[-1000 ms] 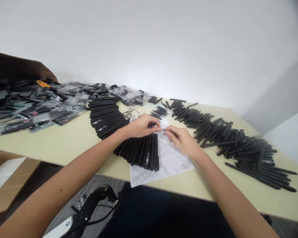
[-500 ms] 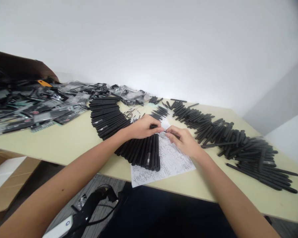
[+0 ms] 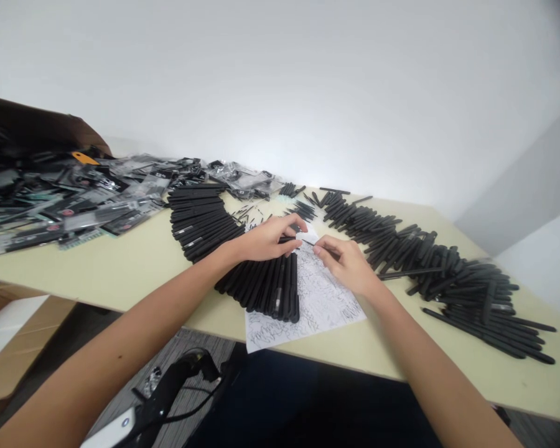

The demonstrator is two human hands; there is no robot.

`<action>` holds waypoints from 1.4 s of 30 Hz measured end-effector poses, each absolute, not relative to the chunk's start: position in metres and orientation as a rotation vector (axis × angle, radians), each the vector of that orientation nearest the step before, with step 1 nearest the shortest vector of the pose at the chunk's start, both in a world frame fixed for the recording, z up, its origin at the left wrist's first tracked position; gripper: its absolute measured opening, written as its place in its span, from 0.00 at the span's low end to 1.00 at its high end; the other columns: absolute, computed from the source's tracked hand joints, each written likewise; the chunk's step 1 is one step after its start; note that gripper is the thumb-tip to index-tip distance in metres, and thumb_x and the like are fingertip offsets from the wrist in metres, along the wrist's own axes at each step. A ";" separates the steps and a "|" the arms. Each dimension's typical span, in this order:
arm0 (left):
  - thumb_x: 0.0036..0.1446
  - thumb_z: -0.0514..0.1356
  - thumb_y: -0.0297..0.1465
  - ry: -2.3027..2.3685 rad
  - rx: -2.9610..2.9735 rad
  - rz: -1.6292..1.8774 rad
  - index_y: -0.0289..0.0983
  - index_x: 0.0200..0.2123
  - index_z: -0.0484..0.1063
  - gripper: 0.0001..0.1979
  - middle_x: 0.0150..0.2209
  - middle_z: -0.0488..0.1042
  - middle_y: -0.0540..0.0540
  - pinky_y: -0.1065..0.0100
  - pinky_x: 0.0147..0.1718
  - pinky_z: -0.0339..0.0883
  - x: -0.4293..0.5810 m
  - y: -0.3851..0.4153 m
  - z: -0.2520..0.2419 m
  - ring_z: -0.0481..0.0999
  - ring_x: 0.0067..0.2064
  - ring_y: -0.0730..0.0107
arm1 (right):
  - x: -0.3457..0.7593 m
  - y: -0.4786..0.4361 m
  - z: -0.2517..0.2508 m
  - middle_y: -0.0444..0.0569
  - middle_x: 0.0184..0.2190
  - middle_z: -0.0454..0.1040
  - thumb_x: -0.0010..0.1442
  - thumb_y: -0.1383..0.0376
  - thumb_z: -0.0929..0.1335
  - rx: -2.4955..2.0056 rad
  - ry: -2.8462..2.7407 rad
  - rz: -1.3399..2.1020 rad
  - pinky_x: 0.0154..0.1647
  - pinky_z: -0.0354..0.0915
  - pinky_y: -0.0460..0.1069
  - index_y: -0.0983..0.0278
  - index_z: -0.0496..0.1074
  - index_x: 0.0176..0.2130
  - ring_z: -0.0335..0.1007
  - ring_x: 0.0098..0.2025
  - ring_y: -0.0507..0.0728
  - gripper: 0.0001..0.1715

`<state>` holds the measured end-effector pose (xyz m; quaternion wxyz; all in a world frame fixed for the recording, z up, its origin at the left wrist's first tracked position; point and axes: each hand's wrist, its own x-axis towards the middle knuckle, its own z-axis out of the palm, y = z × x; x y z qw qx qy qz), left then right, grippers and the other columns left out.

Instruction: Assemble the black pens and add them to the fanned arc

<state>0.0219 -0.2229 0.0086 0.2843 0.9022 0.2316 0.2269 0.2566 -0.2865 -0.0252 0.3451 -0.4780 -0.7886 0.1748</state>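
Observation:
Above a scribbled sheet of paper (image 3: 326,298), my left hand (image 3: 271,239) is curled round a short dark pen part (image 3: 287,239), its index finger lifted off. Opposite it, my right hand (image 3: 343,258) pinches a thin dark rod (image 3: 308,242), like a pen refill, which points at the left hand. A small gap lies between the two hands. Below and left of my left hand, a fan of black pens (image 3: 205,224) lies side by side, partly on the paper. Behind the hands is a small pile of thin dark pieces (image 3: 303,211).
A long heap of black pens (image 3: 429,267) runs down the right of the table (image 3: 135,267). Plastic packets (image 3: 98,208) are piled at the left by a brown box (image 3: 70,124). Below the edge are a cardboard box (image 3: 32,342) and a black handheld device (image 3: 163,392).
My left index finger has lifted and my fingers have opened somewhat. The right hand has drawn slightly away, and more of the thin rod shows between the hands.

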 end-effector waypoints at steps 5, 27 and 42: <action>0.67 0.58 0.36 0.618 2.442 0.551 0.38 0.48 0.65 0.11 0.29 0.78 0.50 0.70 0.32 0.63 0.021 -0.221 0.008 0.75 0.29 0.70 | 0.255 -0.288 -0.023 0.42 0.23 0.69 0.69 0.55 0.64 -1.201 -2.060 0.451 0.28 0.54 0.48 0.62 0.76 0.35 0.57 0.24 0.52 0.18; 0.62 0.63 0.41 0.649 2.477 0.776 0.35 0.30 0.80 0.15 0.29 0.80 0.47 0.72 0.32 0.65 0.031 -0.227 0.004 0.77 0.32 0.71 | 0.251 -0.292 -0.023 0.44 0.28 0.72 0.65 0.59 0.67 -1.152 -1.956 0.582 0.30 0.61 0.49 0.63 0.71 0.48 0.65 0.27 0.54 0.14; 0.60 0.66 0.32 0.505 2.429 0.971 0.35 0.42 0.81 0.09 0.40 0.83 0.43 0.70 0.38 0.71 0.032 -0.227 0.000 0.81 0.40 0.68 | 0.251 -0.289 -0.028 0.46 0.30 0.73 0.64 0.56 0.70 -1.089 -1.763 0.761 0.35 0.65 0.51 0.63 0.74 0.48 0.70 0.32 0.56 0.16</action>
